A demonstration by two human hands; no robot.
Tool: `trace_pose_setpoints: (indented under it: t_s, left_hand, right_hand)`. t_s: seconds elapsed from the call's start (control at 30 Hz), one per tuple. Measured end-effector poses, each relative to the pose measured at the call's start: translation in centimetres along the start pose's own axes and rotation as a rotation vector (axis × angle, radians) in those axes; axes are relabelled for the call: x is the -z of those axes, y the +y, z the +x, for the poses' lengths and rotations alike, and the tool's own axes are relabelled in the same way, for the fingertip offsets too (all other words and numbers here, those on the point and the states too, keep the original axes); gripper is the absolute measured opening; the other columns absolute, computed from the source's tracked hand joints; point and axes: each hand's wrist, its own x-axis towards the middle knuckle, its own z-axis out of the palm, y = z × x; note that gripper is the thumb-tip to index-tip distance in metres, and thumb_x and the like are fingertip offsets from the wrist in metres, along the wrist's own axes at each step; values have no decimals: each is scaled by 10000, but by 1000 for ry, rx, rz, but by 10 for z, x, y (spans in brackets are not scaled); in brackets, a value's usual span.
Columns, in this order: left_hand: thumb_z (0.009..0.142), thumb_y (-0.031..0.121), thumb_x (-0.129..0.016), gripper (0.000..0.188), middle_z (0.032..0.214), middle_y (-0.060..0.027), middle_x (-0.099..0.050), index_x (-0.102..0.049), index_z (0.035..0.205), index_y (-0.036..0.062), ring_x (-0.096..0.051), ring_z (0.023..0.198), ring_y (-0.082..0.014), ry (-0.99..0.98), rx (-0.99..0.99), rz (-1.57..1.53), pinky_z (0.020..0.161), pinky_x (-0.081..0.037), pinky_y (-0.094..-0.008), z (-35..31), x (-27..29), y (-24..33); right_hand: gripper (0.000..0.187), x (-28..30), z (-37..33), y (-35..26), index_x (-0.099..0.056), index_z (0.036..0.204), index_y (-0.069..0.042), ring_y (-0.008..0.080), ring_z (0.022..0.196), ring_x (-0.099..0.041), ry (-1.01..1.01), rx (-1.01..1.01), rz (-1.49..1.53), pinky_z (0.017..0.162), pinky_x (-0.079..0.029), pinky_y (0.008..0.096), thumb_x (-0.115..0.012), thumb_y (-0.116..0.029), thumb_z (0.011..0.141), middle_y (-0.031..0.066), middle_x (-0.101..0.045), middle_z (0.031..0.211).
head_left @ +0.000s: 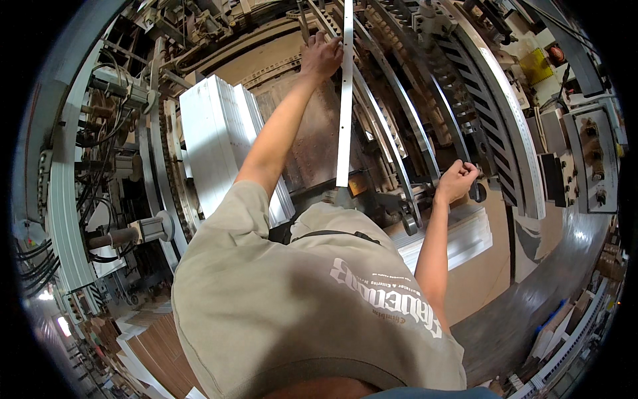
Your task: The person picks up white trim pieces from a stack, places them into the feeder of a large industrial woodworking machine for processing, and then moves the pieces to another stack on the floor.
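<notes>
A long, narrow white strip (345, 120) with small dark holes runs from the far edge down to near my waist. My left hand (322, 58) is stretched far forward, fingers curled at the strip's left edge and closed against it. On the right, my right hand (456, 181) is bent with thumb and fingertips pressed together beside the near end of a metal rail (448, 110). Whatever may be in that pinch is too small to make out.
A stack of white panels (211, 143) stands on the left, and more white pieces (458, 236) lie by my right forearm. Parallel rails (392, 86) and a striped machine beam (488, 100) stretch away on the right. Cylinders and hoses (126, 233) crowd the left.
</notes>
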Motion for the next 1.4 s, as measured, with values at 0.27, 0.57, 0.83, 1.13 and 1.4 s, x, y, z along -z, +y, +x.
trace_pose_setpoints:
  t_s: [0.27, 0.57, 0.83, 1.13, 1.4]
  left_hand:
    - [883, 133, -600, 308, 1220, -55, -577, -656, 1164, 244, -516, 1174, -262, 96, -340, -27, 1020, -333, -501, 20, 1, -11]
    - [887, 169, -613, 81, 896, -33, -654, -692, 881, 184, -619, 932, -203, -100, -503, 233, 956, -317, -487, 45, 18, -1]
    - [884, 184, -602, 100, 894, -53, -651, -671, 955, 174, -635, 964, -195, -51, -614, 415, 986, -320, -551, 53, 13, 4]
    - [951, 444, -423, 460, 932, -118, -679, -664, 955, 52, -642, 892, -267, -285, 156, -366, 821, -424, -482, 42, 8, -22]
    - [954, 642, -250, 723, 941, -136, -644, -554, 1183, 28, -634, 811, -241, -628, 1006, -1441, 756, -519, -371, -179, -11, 15]
  right_hand:
    - [229, -3, 0, 3, -522, 949, -37, 255, 629, -593, 15, 52, -15, 617, -463, 395, -549, -246, 860, 83, -608, 721]
    - [211, -1, -1, -1, -521, 938, -48, 249, 625, -598, 22, 46, -34, 602, -459, 388, -547, -242, 859, 77, -615, 720]
    - [215, -4, 2, 6, -523, 940, -50, 263, 638, -605, 35, 53, -18, 600, -459, 399, -552, -242, 848, 92, -624, 731]
    - [231, -1, -1, -2, -523, 960, -51, 278, 674, -617, 27, 30, -45, 636, -468, 410, -545, -254, 851, 97, -634, 757]
    - [245, -1, -2, 0, -516, 969, -64, 281, 698, -614, 0, -25, -26, 668, -470, 418, -546, -284, 865, 82, -631, 782]
